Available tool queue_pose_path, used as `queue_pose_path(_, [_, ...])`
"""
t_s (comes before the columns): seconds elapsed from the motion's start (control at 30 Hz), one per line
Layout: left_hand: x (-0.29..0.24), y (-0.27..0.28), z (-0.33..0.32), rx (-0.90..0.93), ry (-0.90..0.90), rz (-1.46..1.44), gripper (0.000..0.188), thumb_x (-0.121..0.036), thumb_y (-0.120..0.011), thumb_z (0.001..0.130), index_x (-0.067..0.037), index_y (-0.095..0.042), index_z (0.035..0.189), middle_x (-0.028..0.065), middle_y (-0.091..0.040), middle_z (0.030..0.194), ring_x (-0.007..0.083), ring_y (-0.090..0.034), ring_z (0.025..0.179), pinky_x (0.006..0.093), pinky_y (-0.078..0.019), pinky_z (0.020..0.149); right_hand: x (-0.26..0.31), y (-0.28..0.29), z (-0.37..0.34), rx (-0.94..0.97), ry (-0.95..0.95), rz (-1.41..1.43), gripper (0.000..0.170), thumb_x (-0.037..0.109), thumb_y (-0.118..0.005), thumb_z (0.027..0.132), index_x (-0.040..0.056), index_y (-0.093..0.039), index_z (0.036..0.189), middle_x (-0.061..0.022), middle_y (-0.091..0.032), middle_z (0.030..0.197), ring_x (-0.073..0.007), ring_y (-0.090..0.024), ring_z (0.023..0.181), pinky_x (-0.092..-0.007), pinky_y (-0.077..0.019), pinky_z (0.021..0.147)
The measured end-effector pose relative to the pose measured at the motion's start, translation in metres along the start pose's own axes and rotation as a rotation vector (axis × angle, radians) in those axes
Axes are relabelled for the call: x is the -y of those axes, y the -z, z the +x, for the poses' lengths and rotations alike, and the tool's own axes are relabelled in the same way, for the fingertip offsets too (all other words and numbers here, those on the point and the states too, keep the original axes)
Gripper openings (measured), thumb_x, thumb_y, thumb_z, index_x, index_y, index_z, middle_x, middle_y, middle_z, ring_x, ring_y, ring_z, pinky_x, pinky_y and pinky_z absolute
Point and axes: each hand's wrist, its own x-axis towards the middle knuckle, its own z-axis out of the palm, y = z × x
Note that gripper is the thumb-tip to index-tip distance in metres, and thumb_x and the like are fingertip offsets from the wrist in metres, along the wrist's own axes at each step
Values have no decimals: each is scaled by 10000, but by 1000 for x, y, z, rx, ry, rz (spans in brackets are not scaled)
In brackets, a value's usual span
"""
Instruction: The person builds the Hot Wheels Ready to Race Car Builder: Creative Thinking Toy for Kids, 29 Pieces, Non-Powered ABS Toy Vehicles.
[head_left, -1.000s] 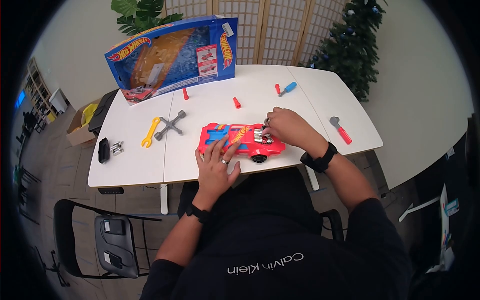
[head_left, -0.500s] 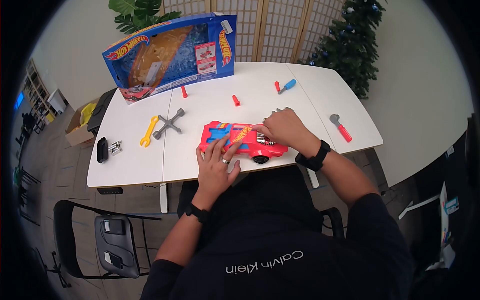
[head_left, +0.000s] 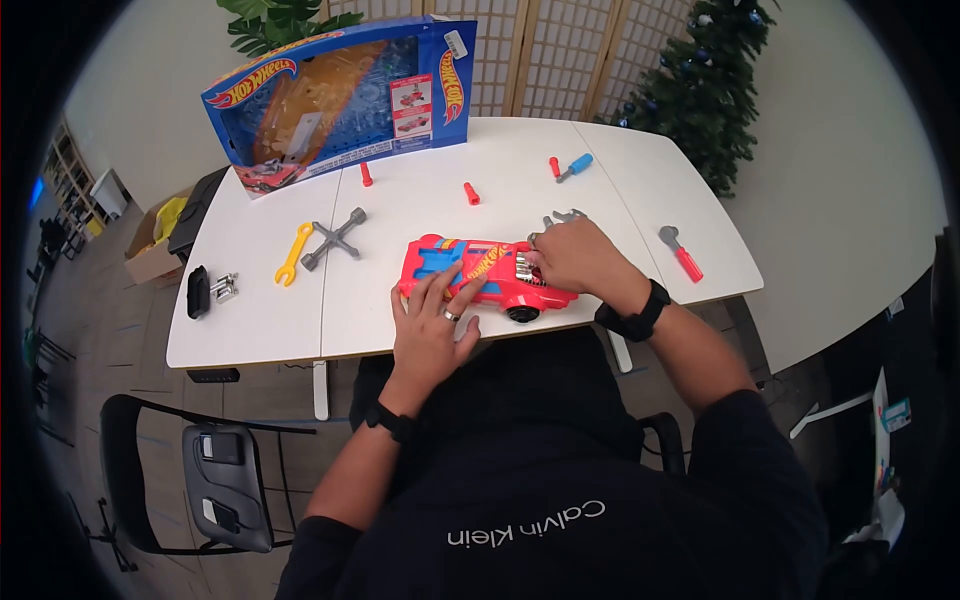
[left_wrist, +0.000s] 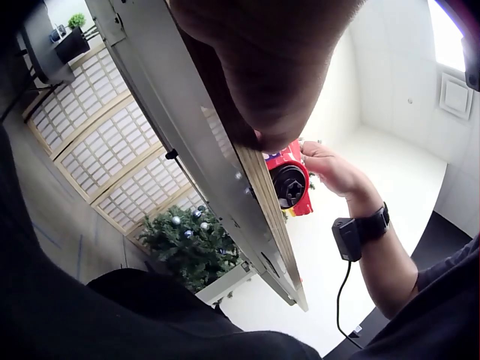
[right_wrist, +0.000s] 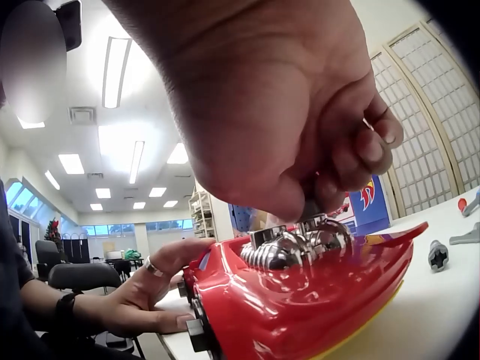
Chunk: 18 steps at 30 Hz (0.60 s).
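Observation:
A red toy car [head_left: 510, 298] with blue and yellow markings sits near the table's front edge. My left hand [head_left: 430, 325] rests across its rear half, fingers fairly straight, thumb by the near side. Over the car's front half is my right hand [head_left: 580, 262], fingers curled down. In the right wrist view, its thumb and fingertips pinch at the top of the chrome toy engine [right_wrist: 289, 247]; the exact grip is hidden. A black front wheel [head_left: 522, 314] faces me. Grey tool ends [head_left: 566, 215] show just behind the right hand.
A yellow wrench [head_left: 293, 256] and a grey cross wrench [head_left: 334, 240] lie to the left, near small chrome parts [head_left: 225, 287]. Red pieces [head_left: 471, 193] and a blue-handled tool [head_left: 575, 168] lie farther back. A red-handled tool [head_left: 684, 257] is right; a large blue box [head_left: 450, 90] stands behind.
My right hand has shifted left over the engine, then slightly back right and lower onto it. My left hand has stayed on the car. The head view has tilted a little.

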Motion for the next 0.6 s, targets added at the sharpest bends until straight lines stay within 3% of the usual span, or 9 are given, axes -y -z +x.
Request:
queue_pose_path(0.07, [1,-2,0,-6,9,-24,684,-237,-772,837,-280,-606,1499,40,-518,1577,284,-517,1363,632,-330,1130,9,-1,1,33,-78,24,332,342,-608,1012,79,-755,872,-132,-734,794,-327,-741,800,-491,-554,771])
queue_pose_path(0.17, [0,-2,0,-16,17,-48,681,-238,-767,838,-294,-604,1497,31,-523,1569,267,-522,1366,664,-319,1138,27,-7,-1,-61,-162,-10,292,320,-623,986,109,-793,877,-122,-750,765,-310,-750,739,-449,-549,684])
queue_pose_path(0.3, [1,-2,-2,-6,19,-46,686,-240,-766,844,-292,-597,1506,33,-520,1574,270,-519,1371,665,-311,1143,33,-1,1,2,-293,-20,324,342,-600,992,108,-815,933,-131,-780,849,-301,-776,825,-434,-573,748])
queue_pose_path(0.37, [0,-1,-2,-12,11,-40,690,-241,-767,844,-293,-594,1510,33,-519,1575,271,-518,1372,665,-311,1143,11,-3,9,40,-304,23,382,390,-585,1015,96,-819,947,-140,-790,884,-306,-781,849,-445,-582,779])
queue_pose_path(0.43, [3,1,-2,-23,3,-34,694,-242,-767,843,-293,-592,1513,34,-518,1576,271,-517,1373,664,-311,1143,-40,-6,20,63,-319,207,560,526,-521,1053,60,-817,956,-151,-798,940,-327,-783,875,-467,-592,811])
queue_pose_path(0.5, [3,0,-3,-19,1,-66,697,-246,-766,845,-295,-587,1518,35,-514,1579,271,-515,1374,663,-313,1144,-70,1,25,6,-460,162,706,638,-463,1059,31,-807,950,-151,-799,924,-344,-780,887,-478,-599,819])
queue_pose_path(0.57, [1,-1,-3,-20,-4,-41,696,-249,-765,847,-292,-587,1518,38,-515,1577,270,-516,1372,660,-314,1144,-89,-17,36,37,-480,194,663,619,-526,1035,27,-798,915,-150,-797,891,-321,-785,813,-444,-615,770])
queue_pose_path(0.6, [1,-1,-3,-15,2,-42,697,-250,-765,847,-293,-586,1519,37,-515,1577,269,-516,1372,658,-315,1143,-90,-21,39,157,-474,220,638,612,-565,1010,25,-790,895,-147,-793,872,-302,-780,758,-429,-620,739])
